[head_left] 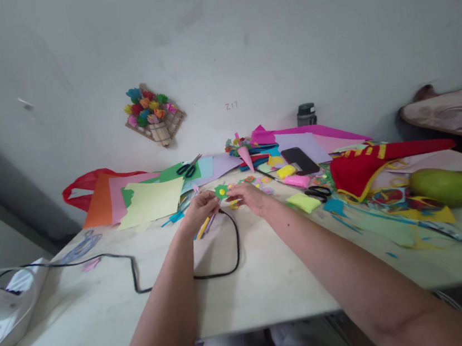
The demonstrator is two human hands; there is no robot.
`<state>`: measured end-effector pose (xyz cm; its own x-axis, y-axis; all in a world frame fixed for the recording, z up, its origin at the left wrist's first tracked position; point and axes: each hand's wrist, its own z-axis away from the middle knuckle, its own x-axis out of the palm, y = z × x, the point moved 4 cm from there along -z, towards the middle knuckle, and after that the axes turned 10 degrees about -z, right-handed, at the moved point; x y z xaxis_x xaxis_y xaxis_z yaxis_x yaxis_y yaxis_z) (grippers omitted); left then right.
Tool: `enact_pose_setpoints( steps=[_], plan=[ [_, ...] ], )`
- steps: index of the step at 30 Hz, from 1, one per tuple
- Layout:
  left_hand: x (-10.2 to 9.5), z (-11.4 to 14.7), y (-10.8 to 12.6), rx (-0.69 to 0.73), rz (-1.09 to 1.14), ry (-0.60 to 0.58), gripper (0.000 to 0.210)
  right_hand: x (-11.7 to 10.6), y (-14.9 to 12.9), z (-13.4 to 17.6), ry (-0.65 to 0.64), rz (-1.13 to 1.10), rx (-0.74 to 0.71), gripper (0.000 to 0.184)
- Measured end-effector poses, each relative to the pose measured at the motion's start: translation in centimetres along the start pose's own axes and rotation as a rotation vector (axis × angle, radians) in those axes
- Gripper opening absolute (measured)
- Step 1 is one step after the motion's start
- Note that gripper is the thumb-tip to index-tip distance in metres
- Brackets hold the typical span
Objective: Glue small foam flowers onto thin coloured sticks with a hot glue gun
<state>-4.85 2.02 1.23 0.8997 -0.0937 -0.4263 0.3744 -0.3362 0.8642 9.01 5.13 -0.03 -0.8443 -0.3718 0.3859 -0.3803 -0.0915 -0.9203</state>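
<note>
A small green paper flower with a yellow centre is held up over the middle of the table. My left hand pinches its left edge between thumb and fingertips. From the other side, my right hand has its bent fingers closed on the right edge. Below the hands lies a yellow stick-like tool, next to the end of a black cable. Small paper flowers in pink and yellow lie just beyond my right hand.
Coloured paper sheets and dark-handled scissors lie at the back left. Further right are a paper bouquet, a phone, black scissors, red cloth and green fruit. A power strip sits at the left edge.
</note>
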Motion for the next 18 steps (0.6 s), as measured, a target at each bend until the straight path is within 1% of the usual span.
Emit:
enact_pose_setpoints(
  steps=[8,12,15,18],
  plan=[
    [0.08,0.02,0.13,-0.008,-0.015,0.011,0.024,0.16,-0.12,0.2,0.009,0.01,0.016,0.012],
    [-0.01,0.04,0.36,-0.007,-0.046,0.05,0.025,0.1,-0.07,0.19,0.02,0.025,0.021,0.014],
    [-0.19,0.0,0.28,-0.008,-0.07,0.086,0.027,-0.22,-0.28,0.06,0.093,0.132,-0.054,0.016],
    [-0.33,-0.04,0.14,-0.01,-0.112,0.106,0.027,-0.64,-1.01,-0.05,0.23,0.315,-0.247,0.015]
  ],
)
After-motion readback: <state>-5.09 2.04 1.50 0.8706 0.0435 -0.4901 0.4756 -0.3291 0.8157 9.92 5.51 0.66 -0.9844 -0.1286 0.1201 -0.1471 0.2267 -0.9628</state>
